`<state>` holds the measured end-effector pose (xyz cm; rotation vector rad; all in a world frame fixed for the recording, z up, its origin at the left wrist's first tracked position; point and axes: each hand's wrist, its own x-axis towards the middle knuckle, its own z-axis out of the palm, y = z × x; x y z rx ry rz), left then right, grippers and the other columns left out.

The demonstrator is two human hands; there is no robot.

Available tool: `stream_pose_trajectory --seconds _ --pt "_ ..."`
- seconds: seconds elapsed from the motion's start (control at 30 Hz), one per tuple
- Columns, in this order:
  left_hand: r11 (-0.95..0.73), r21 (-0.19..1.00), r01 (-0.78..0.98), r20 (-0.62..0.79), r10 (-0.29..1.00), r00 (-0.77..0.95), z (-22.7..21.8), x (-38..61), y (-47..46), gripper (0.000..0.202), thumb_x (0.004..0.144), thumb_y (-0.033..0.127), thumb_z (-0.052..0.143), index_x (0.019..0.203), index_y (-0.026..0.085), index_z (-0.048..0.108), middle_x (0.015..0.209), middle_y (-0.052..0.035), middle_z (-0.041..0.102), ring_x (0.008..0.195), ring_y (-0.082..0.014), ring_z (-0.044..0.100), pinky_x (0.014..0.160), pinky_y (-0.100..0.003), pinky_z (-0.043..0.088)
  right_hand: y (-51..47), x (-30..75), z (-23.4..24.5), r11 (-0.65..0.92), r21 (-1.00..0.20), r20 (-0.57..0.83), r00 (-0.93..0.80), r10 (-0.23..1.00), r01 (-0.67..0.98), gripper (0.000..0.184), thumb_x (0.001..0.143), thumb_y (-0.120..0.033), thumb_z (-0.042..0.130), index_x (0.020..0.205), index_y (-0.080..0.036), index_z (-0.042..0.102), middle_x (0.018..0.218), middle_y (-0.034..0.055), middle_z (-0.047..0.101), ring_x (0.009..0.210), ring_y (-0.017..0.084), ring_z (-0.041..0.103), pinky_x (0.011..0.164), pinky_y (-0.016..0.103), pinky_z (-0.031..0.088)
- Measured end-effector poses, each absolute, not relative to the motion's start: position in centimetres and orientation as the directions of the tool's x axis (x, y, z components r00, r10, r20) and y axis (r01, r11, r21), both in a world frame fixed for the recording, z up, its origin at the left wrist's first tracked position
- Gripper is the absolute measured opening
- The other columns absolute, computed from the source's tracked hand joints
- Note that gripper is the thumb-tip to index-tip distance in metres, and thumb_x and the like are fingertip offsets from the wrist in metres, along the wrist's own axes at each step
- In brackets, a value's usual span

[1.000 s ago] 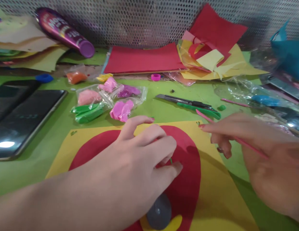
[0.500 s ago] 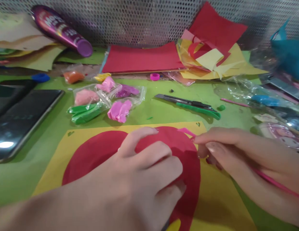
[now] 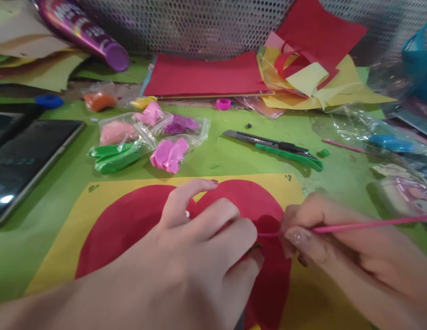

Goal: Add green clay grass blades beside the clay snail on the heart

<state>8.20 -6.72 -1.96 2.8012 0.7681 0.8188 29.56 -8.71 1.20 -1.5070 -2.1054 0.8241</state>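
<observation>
My left hand (image 3: 199,252) lies over a red paper heart (image 3: 127,229), its fingers curled in. Something small and green shows by its fingertips, but what it grips is mostly hidden. Between the thumb and fingers of my right hand (image 3: 326,243) is a thin pink plastic clay tool (image 3: 368,225). Its tip reaches in behind the left fingers, so the point of contact is hidden. The heart rests on a yellow paper sheet (image 3: 58,256) with small heart-shaped cutouts at its upper corners. A scrap of yellow and a dark edge peek out below my left hand.
Bags of coloured clay (image 3: 119,133) lie beyond the sheet, beside a green utility knife (image 3: 285,152). A phone (image 3: 30,160) is at left. Red paper (image 3: 206,75), paper scraps (image 3: 357,91) and a purple tube (image 3: 92,36) line the perforated metal back panel (image 3: 185,27).
My right hand has swung the pink tool's tip from the heart's upper right edge down to my left fingers. My left hand stays nearly in place; the view has shifted slightly.
</observation>
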Motion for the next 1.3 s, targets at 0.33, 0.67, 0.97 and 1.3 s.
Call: stream_pose_trajectory --seconds 0.33,0.67,0.97,1.3 --pt "-0.846 0.254 0.469 0.436 0.533 0.725 -2.2 7.9 -7.3 0.029 0.097 0.019 0.039 0.09 0.024 0.066 0.073 0.0024 0.05 0.083 -0.0171 0.045 0.106 -0.043 0.014 -8.8 30.0 1.0 0.199 -0.714 -0.135 -0.411 0.901 0.671 0.023 0.094 -0.033 0.049 0.074 -0.023 0.052 0.06 -0.0033 0.053 0.051 0.012 0.049 0.044 0.023 0.04" --pt "-0.85 0.256 0.461 0.424 0.527 0.737 -2.2 8.1 -6.9 0.024 0.095 0.019 0.043 0.078 0.023 0.06 0.076 0.0026 0.047 0.081 -0.017 0.044 0.106 -0.043 0.012 -8.6 29.7 1.7 0.138 -0.69 -0.225 -0.391 0.892 0.711 0.032 0.095 -0.043 0.045 0.071 -0.022 0.053 0.06 -0.0015 0.057 0.05 0.013 0.052 0.042 0.023 0.041" --pt "-0.864 0.23 0.448 0.388 0.503 0.772 -1.8 7.9 -6.8 0.021 0.092 0.019 0.049 0.072 0.02 0.052 0.077 0.0027 0.046 0.077 -0.0156 0.039 0.106 -0.042 0.008 -8.9 30.1 0.1 0.209 -0.751 -0.09 -0.411 0.907 0.626 0.031 0.096 -0.04 0.046 0.072 -0.022 0.054 0.057 -0.0028 0.056 0.046 0.011 0.049 0.038 0.021 0.037" --pt "-0.826 0.281 0.488 0.396 0.563 0.725 -2.2 8.0 -7.2 0.021 0.092 0.02 0.046 0.074 0.021 0.055 0.076 0.0018 0.047 0.082 -0.0166 0.043 0.107 -0.044 0.012 -8.8 29.9 0.3 0.284 -0.744 -0.016 -0.441 0.897 0.605 0.023 0.096 -0.033 0.048 0.077 -0.024 0.056 0.061 -0.0056 0.058 0.048 0.009 0.052 0.04 0.017 0.042"
